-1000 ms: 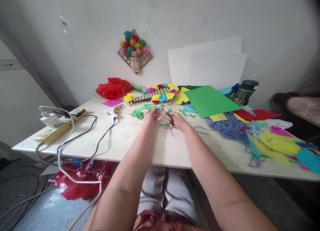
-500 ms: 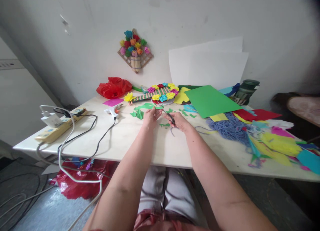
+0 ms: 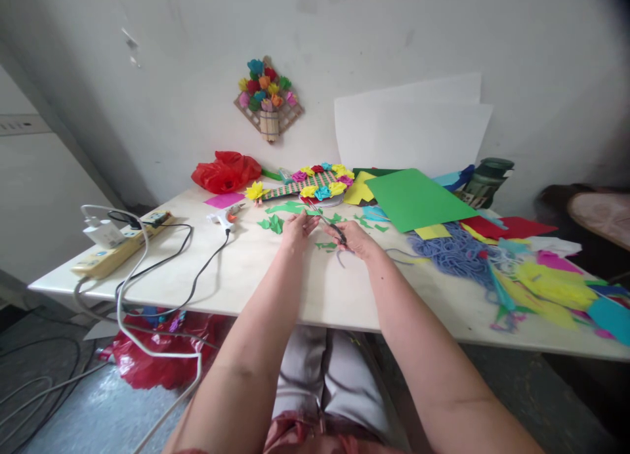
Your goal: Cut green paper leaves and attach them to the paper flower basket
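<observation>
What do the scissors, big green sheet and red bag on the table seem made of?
Scissors: probably metal, from the thin greyish blades; dark handles perhaps plastic; finish unclear.
Green sheet: likely matte paper or card; flat, straight-edged.
Red bag: seemingly glossy plastic; crinkled with highlights.

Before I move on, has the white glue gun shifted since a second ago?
No. Judged against the table and magenta sheet, the white glue gun lies in the same place.

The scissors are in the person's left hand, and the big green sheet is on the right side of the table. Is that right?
Not quite. The head view shows the scissors in the right hand, not the left hand. The big green sheet is on the right side of the table, as you said.
</observation>
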`<act>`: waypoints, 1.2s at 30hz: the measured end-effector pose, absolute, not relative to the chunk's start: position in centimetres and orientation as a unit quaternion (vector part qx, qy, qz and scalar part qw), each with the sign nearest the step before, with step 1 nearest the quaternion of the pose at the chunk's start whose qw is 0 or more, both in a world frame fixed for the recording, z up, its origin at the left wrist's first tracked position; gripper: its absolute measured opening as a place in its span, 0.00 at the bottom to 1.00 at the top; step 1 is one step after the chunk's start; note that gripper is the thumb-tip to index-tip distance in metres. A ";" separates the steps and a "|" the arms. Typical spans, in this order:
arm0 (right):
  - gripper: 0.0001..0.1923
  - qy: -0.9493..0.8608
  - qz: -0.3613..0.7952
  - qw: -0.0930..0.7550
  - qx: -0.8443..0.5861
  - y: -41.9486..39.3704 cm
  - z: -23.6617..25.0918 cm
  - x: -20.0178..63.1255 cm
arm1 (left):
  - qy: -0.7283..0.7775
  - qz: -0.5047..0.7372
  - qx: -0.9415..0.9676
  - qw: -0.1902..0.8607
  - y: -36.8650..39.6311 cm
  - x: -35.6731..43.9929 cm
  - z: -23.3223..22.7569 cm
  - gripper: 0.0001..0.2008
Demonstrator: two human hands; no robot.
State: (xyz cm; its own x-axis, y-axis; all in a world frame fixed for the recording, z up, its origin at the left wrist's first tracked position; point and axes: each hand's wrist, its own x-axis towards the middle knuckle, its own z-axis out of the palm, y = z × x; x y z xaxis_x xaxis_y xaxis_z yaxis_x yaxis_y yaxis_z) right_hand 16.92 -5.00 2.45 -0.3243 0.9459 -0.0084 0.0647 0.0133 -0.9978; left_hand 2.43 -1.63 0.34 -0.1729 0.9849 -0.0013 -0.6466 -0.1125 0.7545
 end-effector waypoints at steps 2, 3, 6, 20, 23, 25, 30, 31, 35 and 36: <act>0.13 -0.594 0.556 0.393 -0.428 -5.0 2.5 17.0 | 0.317 0.697 0.269 0.584 -1.7 2.4 0.4 0.12; 0.14 -0.596 0.556 0.391 -0.428 -5.0 2.4 17.0 | 0.317 0.698 0.270 0.583 -1.7 2.4 0.4 0.12; 0.14 -0.603 0.553 0.385 -0.428 -4.9 2.3 17.1 | 0.318 0.698 0.268 0.583 -1.7 2.2 0.4 0.12; 0.12 -0.607 0.562 0.372 -0.421 -5.0 2.5 17.2 | 0.320 0.699 0.262 0.583 -1.6 1.9 0.5 0.14; 0.13 -0.610 0.560 0.369 -0.422 -5.1 2.6 17.2 | 0.319 0.702 0.259 0.582 -1.6 1.8 0.5 0.15; 0.14 -0.612 0.558 0.366 -0.424 -5.1 2.6 17.2 | 0.316 0.706 0.256 0.580 -1.6 1.8 0.5 0.16; 0.14 -0.615 0.554 0.358 -0.431 -5.3 2.8 17.1 | 0.313 0.709 0.252 0.579 -1.7 1.8 0.7 0.18; 0.14 -0.615 0.555 0.356 -0.433 -5.3 2.8 17.1 | 0.314 0.708 0.251 0.580 -1.8 1.8 0.7 0.18; 0.15 -0.612 0.565 0.349 -0.430 -5.4 2.9 17.1 | 0.308 0.708 0.256 0.581 -1.9 1.7 0.8 0.19; 0.15 -0.612 0.567 0.348 -0.427 -5.4 2.8 17.1 | 0.307 0.708 0.258 0.581 -1.9 1.7 0.8 0.19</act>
